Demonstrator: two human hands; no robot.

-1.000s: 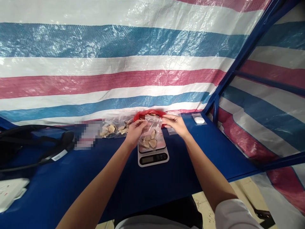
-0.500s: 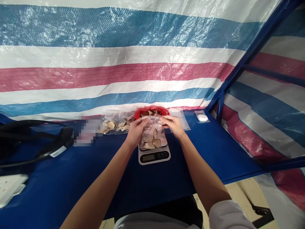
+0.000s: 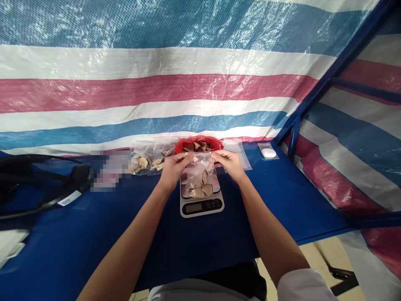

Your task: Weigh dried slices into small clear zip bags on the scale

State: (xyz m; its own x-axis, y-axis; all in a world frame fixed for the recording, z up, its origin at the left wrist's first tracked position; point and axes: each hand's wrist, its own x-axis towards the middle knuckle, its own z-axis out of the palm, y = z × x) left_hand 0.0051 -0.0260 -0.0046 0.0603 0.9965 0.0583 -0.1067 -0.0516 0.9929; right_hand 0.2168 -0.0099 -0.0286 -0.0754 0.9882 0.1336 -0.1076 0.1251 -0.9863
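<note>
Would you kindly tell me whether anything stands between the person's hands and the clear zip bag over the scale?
Nothing visible does: the left hand and right hand both pinch the clear zip bag near its top edge, over the digital scale. The red bag lies beyond it, not in between.

Left and right hands (image 3: 172, 169) (image 3: 232, 166) pinched, thumbs (image 3: 188, 158) inward.

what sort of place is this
Probably a makeshift work booth: walls of striped plastic sheeting, a blue metal frame, and a blue table with a digital scale and clear bags of brownish pieces.
</note>
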